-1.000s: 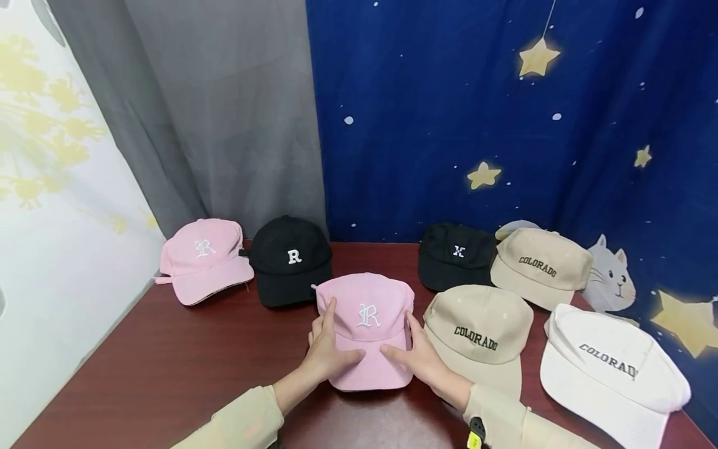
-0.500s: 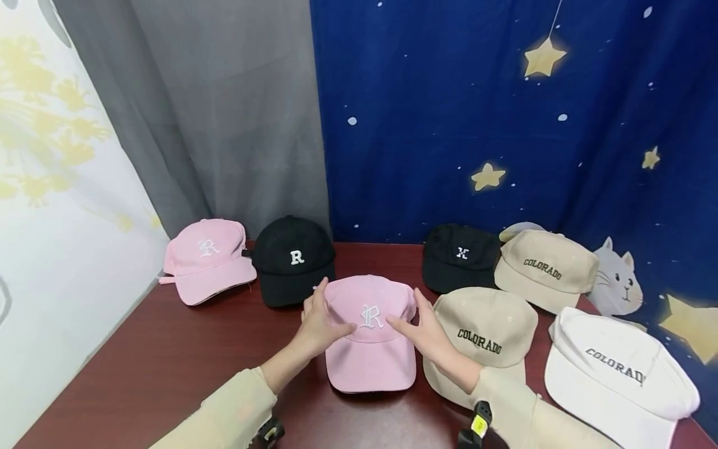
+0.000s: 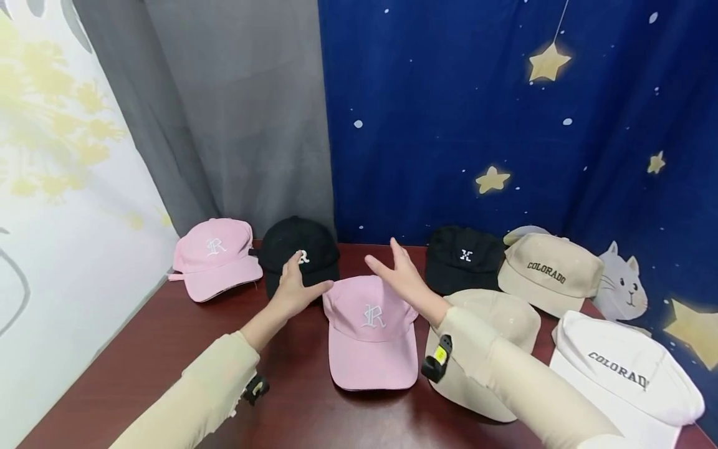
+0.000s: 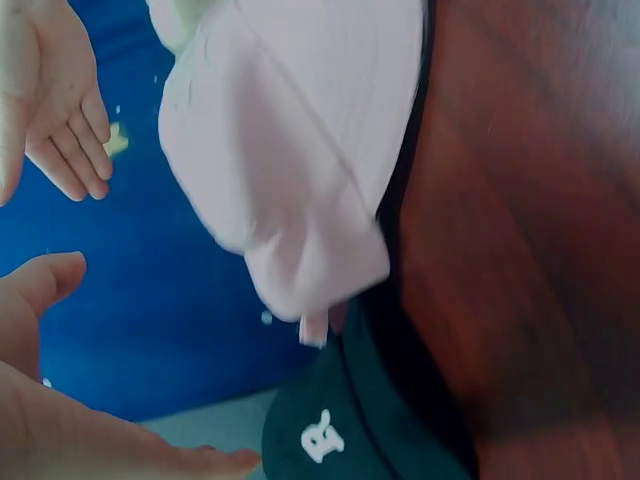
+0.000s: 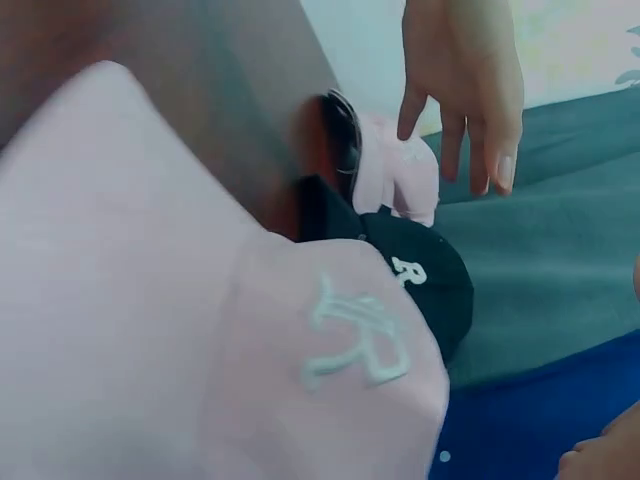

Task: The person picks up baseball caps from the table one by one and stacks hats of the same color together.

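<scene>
A pink cap with a white letter R (image 3: 373,358) sits on the table's middle, brim toward me. My left hand (image 3: 293,292) is raised by its left side with fingers spread, in front of the black R cap (image 3: 280,240) in the head view. Above the pink cap's right side is my right hand (image 3: 405,274), its thumb and fingers apart. The left wrist view shows a gap between the left hand (image 4: 60,420) and the pink cap (image 4: 280,160). Neither hand holds anything; in the right wrist view the left hand's fingers (image 5: 478,130) hang free.
Another pink cap (image 3: 215,262) stands at the back left. Toward the right are a black cap (image 3: 462,265), two beige caps, one behind (image 3: 550,271) and one nearer (image 3: 477,380), and a white cap (image 3: 628,368). Grey and blue curtains (image 3: 421,125) hang behind the dark red table (image 3: 185,349).
Both hands have let go of the middle pink cap and lifted up and away, the left one leftward. The cap stays on the table in about the same place.
</scene>
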